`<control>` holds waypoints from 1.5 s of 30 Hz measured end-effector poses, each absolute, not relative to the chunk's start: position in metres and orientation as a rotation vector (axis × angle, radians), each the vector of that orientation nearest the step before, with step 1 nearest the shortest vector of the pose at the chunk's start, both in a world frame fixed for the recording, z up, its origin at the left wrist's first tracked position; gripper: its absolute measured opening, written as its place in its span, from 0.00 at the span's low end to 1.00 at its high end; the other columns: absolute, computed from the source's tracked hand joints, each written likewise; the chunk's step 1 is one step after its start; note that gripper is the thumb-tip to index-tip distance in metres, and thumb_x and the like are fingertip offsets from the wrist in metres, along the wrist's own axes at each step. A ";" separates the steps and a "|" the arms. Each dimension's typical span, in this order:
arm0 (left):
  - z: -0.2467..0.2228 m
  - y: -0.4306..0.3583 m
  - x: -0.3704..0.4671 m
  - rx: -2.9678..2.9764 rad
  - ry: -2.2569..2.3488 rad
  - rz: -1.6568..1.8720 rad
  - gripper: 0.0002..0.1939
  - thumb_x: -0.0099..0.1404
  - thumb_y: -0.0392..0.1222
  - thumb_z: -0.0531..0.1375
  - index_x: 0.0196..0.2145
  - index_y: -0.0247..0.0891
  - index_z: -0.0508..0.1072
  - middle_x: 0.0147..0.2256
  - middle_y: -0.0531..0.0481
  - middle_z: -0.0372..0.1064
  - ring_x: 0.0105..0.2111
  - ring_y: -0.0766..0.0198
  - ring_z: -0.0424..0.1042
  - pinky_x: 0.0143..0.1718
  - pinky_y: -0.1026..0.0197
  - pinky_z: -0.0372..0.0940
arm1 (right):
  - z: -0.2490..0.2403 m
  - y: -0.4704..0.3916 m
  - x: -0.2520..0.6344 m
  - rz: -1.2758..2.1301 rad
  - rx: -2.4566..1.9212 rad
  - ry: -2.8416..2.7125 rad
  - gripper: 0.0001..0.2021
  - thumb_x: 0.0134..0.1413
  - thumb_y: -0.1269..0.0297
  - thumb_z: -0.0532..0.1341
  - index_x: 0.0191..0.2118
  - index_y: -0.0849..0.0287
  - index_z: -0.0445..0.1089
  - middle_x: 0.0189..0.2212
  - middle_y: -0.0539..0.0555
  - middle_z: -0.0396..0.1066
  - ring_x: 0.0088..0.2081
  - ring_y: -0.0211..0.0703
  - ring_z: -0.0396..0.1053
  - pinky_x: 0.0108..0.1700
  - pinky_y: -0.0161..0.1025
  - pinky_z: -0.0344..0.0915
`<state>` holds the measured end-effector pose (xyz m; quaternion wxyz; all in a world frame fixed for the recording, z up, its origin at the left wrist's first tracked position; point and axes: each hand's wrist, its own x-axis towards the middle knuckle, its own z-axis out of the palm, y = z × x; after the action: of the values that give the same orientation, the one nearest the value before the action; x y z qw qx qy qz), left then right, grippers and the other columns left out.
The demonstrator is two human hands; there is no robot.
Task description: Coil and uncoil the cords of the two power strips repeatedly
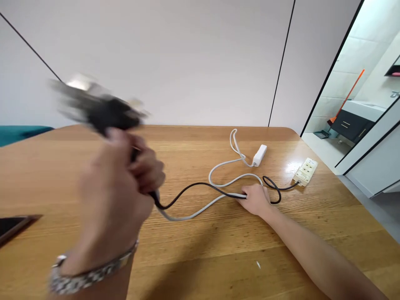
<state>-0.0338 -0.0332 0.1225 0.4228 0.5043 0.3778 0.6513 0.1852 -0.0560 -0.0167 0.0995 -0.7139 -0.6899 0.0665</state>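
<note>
My left hand (121, 179), raised over the table and smeared by motion, is closed round one end of a black cable (193, 184) and a white cable (200, 214). Above its thumb a blurred black plug-like piece (114, 114) sticks out, with pale, shiny parts I cannot make out. Lower on the right, my right hand (254, 198) rests on the table with its fingers closed round both cables. Beyond it the white cable loops to a white power strip (260, 156). The black one runs to a cream power strip (306, 171) with several sockets.
The wooden table (187, 150) meets a pale panelled wall (187, 62). A dark flat device (15, 227) lies at the left edge, and a small white scrap (258, 264) near the front. Teal upholstery (21, 134) shows at far left; a doorway with an orange-handled broom (348, 93) is at right.
</note>
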 end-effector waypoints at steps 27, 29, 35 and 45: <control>-0.009 0.007 -0.031 2.465 1.542 0.717 0.20 0.66 0.52 0.48 0.41 0.35 0.71 0.22 0.50 0.68 0.22 0.61 0.67 0.24 0.64 0.51 | -0.020 -0.051 0.193 0.227 -2.048 -1.990 0.18 0.54 0.47 0.58 0.26 0.55 0.74 0.24 0.51 0.74 0.27 0.39 0.66 0.25 0.36 0.41; -0.010 0.007 -0.031 2.455 1.557 0.719 0.20 0.66 0.52 0.49 0.41 0.35 0.71 0.23 0.49 0.68 0.23 0.60 0.67 0.25 0.64 0.51 | -0.020 -0.051 0.193 0.224 -2.033 -1.998 0.18 0.55 0.47 0.58 0.26 0.56 0.73 0.24 0.51 0.74 0.26 0.38 0.65 0.25 0.36 0.41; -0.009 0.005 -0.032 2.448 1.550 0.697 0.19 0.66 0.53 0.49 0.40 0.36 0.71 0.22 0.50 0.66 0.22 0.61 0.65 0.24 0.64 0.50 | -0.021 -0.053 0.193 0.206 -2.018 -1.994 0.18 0.55 0.48 0.58 0.25 0.56 0.73 0.23 0.50 0.73 0.26 0.38 0.64 0.25 0.36 0.41; -0.007 0.004 -0.034 2.382 1.637 0.806 0.16 0.62 0.54 0.50 0.26 0.40 0.62 0.18 0.53 0.62 0.19 0.64 0.61 0.23 0.64 0.48 | -0.022 -0.051 0.193 0.195 -2.044 -1.996 0.20 0.56 0.46 0.56 0.24 0.55 0.73 0.22 0.51 0.73 0.25 0.39 0.64 0.25 0.36 0.40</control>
<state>-0.0340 0.0036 -0.0072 0.0702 0.7919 0.5443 0.2679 0.1934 -0.0513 -0.0220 0.1384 -0.7069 -0.6903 0.0673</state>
